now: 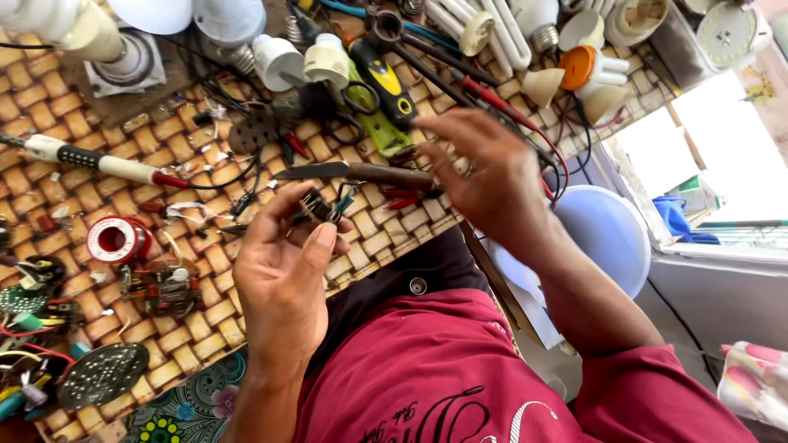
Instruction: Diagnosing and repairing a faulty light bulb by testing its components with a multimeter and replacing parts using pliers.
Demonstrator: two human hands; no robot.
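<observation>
Cluttered with bulb parts and tools, the woven surface [205, 316] leaves little free room. Left hand [283, 271] pinches a small wired component [322, 205] between thumb and fingers just above it; right hand [484, 168], fingers spread and gripping nothing, hovers over a knife [353, 172]. A careless reach could catch the blade, or the component may slip among scattered scraps.

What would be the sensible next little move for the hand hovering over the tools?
Probably lower the right hand onto the knife just below it. The left hand already pinches a small wired component in its fingers, while the right is open, holding nothing.
</observation>
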